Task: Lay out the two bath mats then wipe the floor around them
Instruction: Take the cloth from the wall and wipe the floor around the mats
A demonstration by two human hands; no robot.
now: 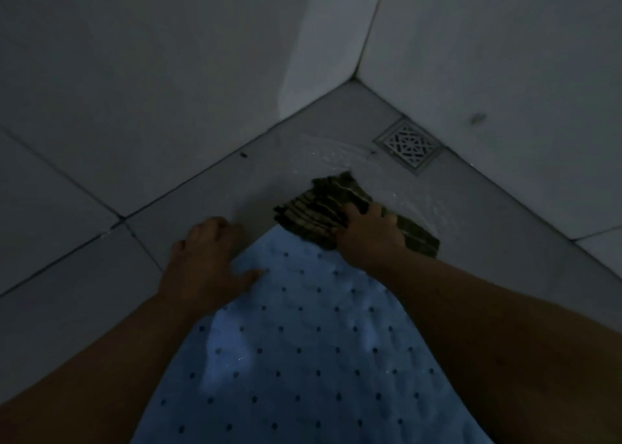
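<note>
The blue mat (pixel 303 342) lies flat near the corner. The right hand (pixel 367 231) grips a cloth (pixel 336 208) on wet floor (pixel 235 187) — the left hand (pixel 205 258) rests on the mat's left edge, fingers loosely curled.

Single view, head-worn wide-angle camera. It looks forward and steeply down into a corner of the floor (pixel 235 187) where two tiled walls (pixel 168 73) meet. Camera sits close: both forearms enter from the bottom edge and fill the lower corners, and the hands lie near mid-frame. The wall corner sits upper right of centre, with a floor drain (pixel 409 147) just below it. Wide lens bends the tile joints. Lighting is dim. No second view to compare.
</note>
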